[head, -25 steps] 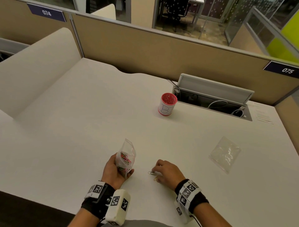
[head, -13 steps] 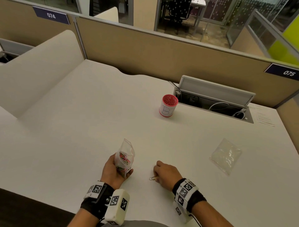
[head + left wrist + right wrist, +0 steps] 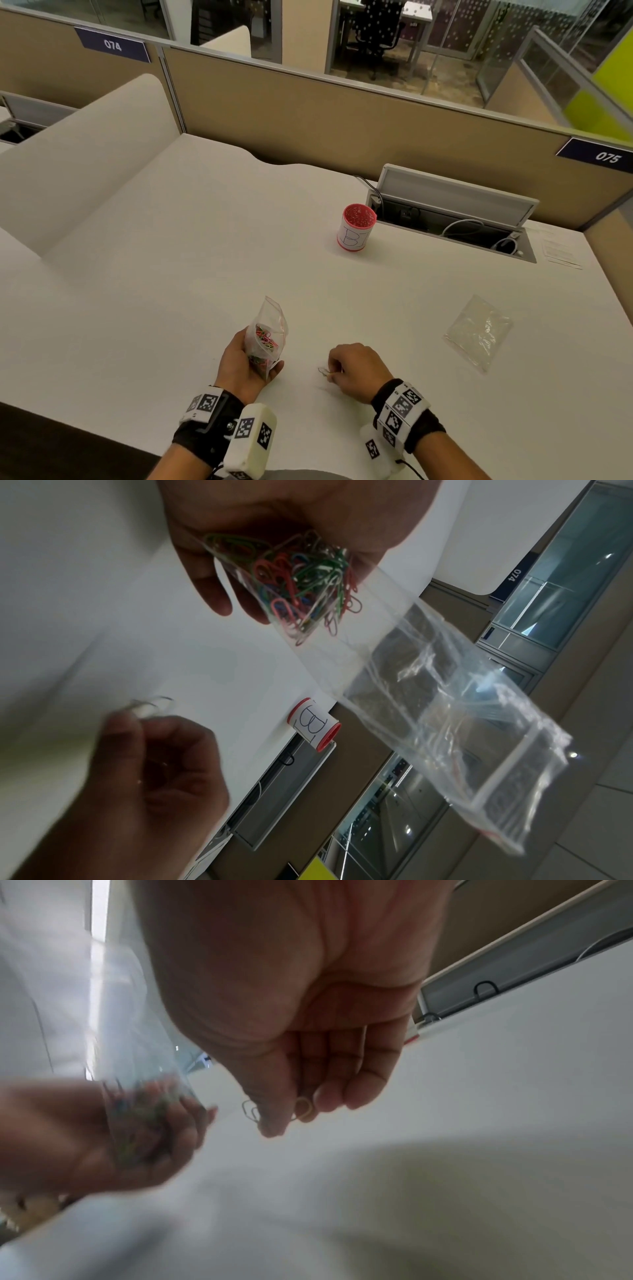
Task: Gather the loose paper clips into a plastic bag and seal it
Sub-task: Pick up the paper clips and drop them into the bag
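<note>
left hand (image 3: pixel 248 365) grasps plastic bag (image 3: pixel 269 334) of paper clips | right hand (image 3: pixel 356 371) pinches loose clip (image 3: pixel 323 371) just above bench (image 3: pixel 171 274)

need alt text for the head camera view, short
A person's left hand holds a clear zip bag of colourful paper clips upright on a white desk, while the right hand pinches a loose clip beside it. Farther back stand a red cup and another plastic bag.

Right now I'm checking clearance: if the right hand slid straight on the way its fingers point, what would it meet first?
Probably the plastic bag held upright by the left hand; the right hand, pinching paper clips, points leftward, though depth is unclear.
</note>
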`<state>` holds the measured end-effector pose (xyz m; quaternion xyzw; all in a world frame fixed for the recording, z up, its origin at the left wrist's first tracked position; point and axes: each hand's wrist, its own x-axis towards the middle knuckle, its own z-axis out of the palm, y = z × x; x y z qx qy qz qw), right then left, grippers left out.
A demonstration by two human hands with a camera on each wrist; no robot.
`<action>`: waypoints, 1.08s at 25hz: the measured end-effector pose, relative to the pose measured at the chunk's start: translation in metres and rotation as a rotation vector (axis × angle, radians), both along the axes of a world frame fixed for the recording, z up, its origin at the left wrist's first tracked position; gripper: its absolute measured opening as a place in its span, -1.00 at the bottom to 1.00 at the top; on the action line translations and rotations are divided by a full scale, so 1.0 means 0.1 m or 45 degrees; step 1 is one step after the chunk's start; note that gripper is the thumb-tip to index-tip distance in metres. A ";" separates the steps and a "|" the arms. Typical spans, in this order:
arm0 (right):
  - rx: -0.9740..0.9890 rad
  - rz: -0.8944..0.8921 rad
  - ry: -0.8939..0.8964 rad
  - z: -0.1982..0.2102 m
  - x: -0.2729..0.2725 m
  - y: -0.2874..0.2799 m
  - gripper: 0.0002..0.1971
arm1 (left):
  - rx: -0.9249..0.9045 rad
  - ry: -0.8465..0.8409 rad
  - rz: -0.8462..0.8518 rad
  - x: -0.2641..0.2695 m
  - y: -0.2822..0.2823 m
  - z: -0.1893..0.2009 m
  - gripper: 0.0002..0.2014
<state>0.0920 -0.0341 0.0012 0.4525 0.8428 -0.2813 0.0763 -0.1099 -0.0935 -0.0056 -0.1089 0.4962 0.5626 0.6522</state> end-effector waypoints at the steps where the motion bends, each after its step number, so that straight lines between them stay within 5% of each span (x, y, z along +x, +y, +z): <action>1: 0.000 -0.083 0.081 0.11 -0.02 0.00 -0.88 | -0.001 -0.002 -0.008 0.01 0.00 0.01 -0.69; 5: -0.114 -0.485 0.670 0.67 -0.17 -0.02 -0.85 | -0.009 0.004 -0.008 0.06 0.01 0.05 -0.69; 9: -0.176 -0.591 1.038 1.01 -0.46 -0.14 -0.86 | -0.020 0.082 -0.019 0.09 0.03 0.03 -0.70; 18: -0.071 -0.517 0.737 0.96 -0.70 -0.13 -0.78 | 0.013 0.084 -0.014 0.06 0.04 -0.01 -0.73; 25: -0.054 -0.526 0.815 0.98 -0.67 -0.13 -0.86 | -0.005 0.059 -0.027 0.06 0.04 -0.03 -0.72; 27: -0.055 -0.519 0.784 1.00 -0.64 -0.15 -0.72 | 0.030 0.045 -0.013 0.06 0.05 -0.03 -0.68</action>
